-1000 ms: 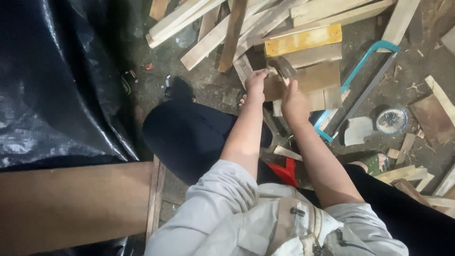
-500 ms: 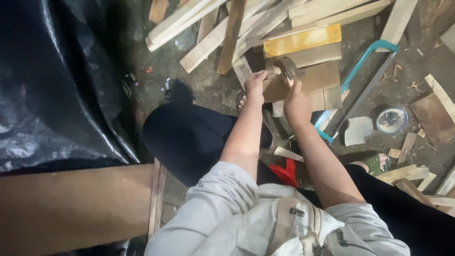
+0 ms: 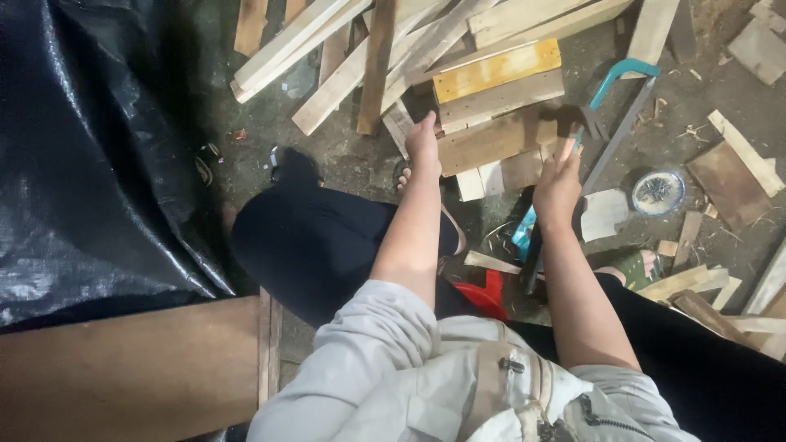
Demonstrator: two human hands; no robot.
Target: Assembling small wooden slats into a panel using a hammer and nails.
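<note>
two hands (image 3: 422, 141), one hacksaw (image 3: 616, 106), one hammer (image 3: 566, 131)

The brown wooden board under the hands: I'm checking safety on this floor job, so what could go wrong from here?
1. The left hand steadies the brown wooden board while the right hand grips a hammer; a slip might strike fingers.
2. The teal-framed hacksaw lies right beside the right hand; its blade could cut.
3. Loose pale wood slats are piled around; the board could shift.
</note>
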